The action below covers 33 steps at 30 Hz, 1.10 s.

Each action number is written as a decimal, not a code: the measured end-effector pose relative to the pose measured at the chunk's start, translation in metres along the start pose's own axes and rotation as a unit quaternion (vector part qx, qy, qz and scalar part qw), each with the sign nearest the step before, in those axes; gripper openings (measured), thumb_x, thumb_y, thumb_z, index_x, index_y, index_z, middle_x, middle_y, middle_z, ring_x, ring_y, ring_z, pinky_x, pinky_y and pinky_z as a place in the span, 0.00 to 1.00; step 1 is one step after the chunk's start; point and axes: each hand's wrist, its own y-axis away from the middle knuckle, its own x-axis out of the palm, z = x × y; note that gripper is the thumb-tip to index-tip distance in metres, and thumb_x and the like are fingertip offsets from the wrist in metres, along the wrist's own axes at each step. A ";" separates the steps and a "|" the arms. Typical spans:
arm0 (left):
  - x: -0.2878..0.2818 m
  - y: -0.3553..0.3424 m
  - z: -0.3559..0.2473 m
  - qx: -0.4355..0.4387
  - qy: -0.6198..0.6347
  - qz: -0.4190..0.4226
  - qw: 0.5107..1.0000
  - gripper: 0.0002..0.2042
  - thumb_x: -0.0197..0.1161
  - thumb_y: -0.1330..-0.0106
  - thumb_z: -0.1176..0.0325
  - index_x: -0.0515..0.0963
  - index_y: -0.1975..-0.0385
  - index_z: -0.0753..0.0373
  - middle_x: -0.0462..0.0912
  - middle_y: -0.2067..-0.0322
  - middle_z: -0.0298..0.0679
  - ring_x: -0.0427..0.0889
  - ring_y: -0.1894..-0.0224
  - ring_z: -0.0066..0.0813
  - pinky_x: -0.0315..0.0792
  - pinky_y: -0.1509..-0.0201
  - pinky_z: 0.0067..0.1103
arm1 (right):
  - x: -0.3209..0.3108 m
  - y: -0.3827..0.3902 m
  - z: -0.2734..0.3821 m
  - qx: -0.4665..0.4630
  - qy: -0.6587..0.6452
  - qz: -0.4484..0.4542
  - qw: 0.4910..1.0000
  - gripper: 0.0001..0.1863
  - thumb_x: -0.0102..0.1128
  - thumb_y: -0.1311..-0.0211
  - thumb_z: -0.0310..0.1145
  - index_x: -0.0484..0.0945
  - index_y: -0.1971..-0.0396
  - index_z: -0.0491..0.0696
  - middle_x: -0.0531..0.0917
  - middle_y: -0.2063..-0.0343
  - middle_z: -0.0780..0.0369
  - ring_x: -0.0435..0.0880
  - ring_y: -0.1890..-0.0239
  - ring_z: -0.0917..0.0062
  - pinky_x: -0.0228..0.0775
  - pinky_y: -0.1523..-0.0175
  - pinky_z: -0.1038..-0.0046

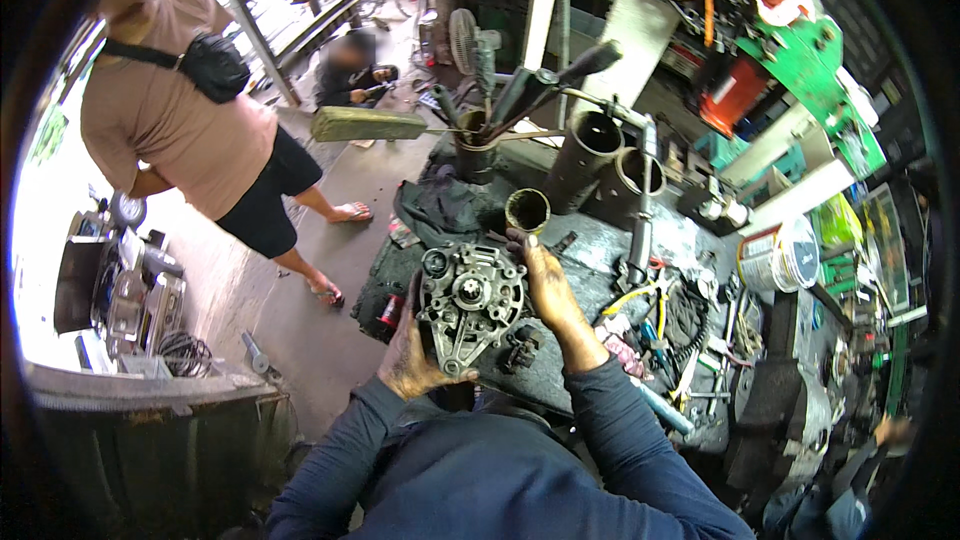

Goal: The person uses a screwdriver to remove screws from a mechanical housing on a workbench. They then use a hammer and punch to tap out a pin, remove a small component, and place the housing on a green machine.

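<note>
Both my hands hold an alternator (470, 300), a grey, dirty metal housing with a round shaft hub at its middle and a bracket pointing toward me. My left hand (408, 358) is closed around its left and lower side, the thumb under the bracket. At the upper right edge, my right hand (548, 285) grips the housing with curled fingers, partly hidden behind it. Just beyond those fingers stands an open grimy can (527, 208). A small dark metal part (521, 350) lies on the bench to the right of the alternator. Dark cloth (438, 212) is bunched at the far left.
Pliers with yellow handles (630, 300), wrenches and cables crowd the bench's right side. Tall metal cylinders (585, 160) and a tool-filled can (475, 155) stand at the back. A white bucket (780, 255) is farther right. One person (190, 110) stands left; another crouches beyond.
</note>
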 end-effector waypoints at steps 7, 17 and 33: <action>0.031 0.025 -0.040 -0.035 0.135 -0.110 0.984 0.78 0.93 0.63 0.52 0.35 0.20 0.72 0.57 0.24 0.64 0.56 0.19 0.57 0.54 0.16 0.44 | -0.011 -0.032 -0.009 0.132 -0.018 0.177 0.975 0.34 0.43 0.16 0.58 0.85 0.39 0.45 0.91 0.50 0.55 0.85 0.46 0.71 0.72 0.36 0.69; 0.051 -0.020 -0.047 0.021 0.182 -0.248 0.951 0.58 0.77 0.40 0.40 0.47 0.21 0.66 0.72 0.29 0.47 0.67 0.25 0.43 0.52 0.16 0.40 | 0.000 -0.026 -0.021 0.124 -0.107 0.091 0.982 0.23 0.55 0.19 0.44 0.88 0.48 0.39 0.93 0.59 0.56 0.85 0.60 0.77 0.76 0.49 0.72; -0.027 0.075 -0.084 0.033 0.673 -0.437 0.596 0.41 0.54 0.33 0.31 0.74 0.28 0.55 0.75 0.30 0.47 0.76 0.31 0.54 0.74 0.29 0.54 | 0.007 0.098 0.176 -0.250 0.011 0.136 0.959 0.40 0.73 0.29 0.39 0.63 0.24 0.42 0.71 0.30 0.55 0.75 0.33 0.70 0.71 0.30 0.63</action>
